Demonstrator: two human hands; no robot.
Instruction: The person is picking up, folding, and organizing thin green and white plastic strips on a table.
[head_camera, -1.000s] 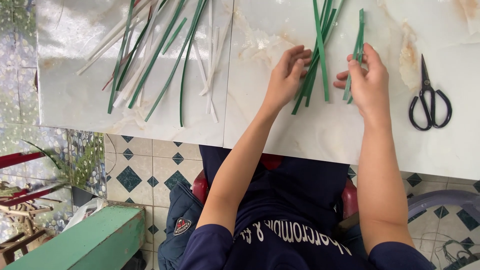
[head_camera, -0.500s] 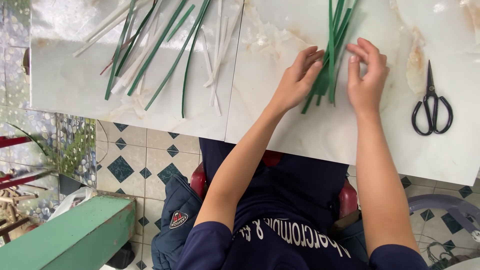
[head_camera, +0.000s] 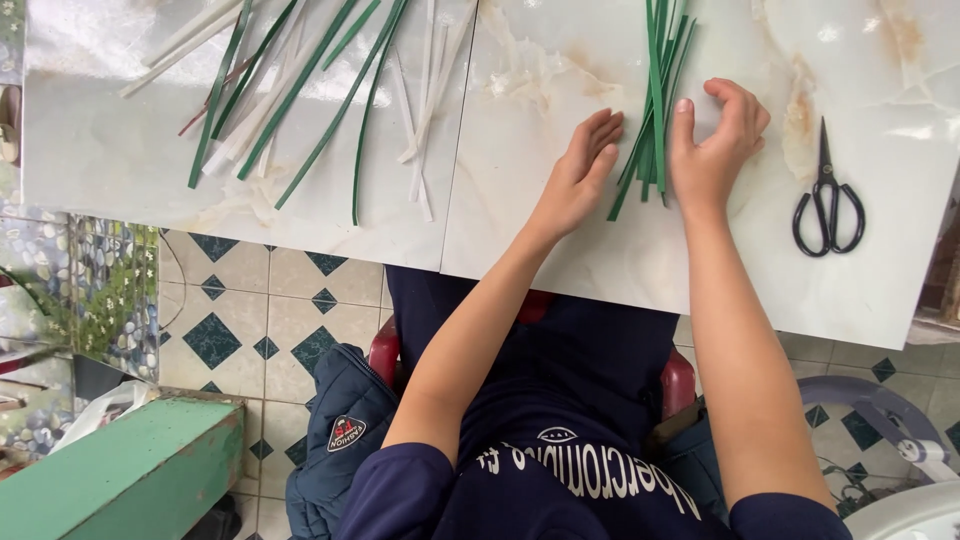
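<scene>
Green strips (head_camera: 652, 110) bundled on the white marble-look table (head_camera: 560, 240), running away from the body, near ends fanned slightly, far ends out of frame at the top edge. Left hand (head_camera: 580, 175) flat on the table just left of the bundle, fingers extended and together, fingertips touching or nearly touching the near strips; nothing gripped. Right hand (head_camera: 712, 150) just right of the bundle, fingers curled loosely, index finger straight along the bundle's right edge; whether anything is pinched under the curled fingers cannot be told. Bundle squeezed sideways between the two hands rather than lifted. Judged handling: strips thin, narrow, long, very light; flexible along the length, likely to bow or droop if held by one end; smooth surface on a glossy table, so apt to slide and splay. Edges possibly creased by a hard pinch. Best hold, by estimate: whole bundle gathered near the lower ends where the tips line up, thumb over and fingers under, second hand supporting farther up. Scissors (head_camera: 828, 205), black, closed, lying well right of the right hand, untouched. Second heap of green and white strips (head_camera: 300, 90) spread loosely at the table's left, well apart from both hands.
</scene>
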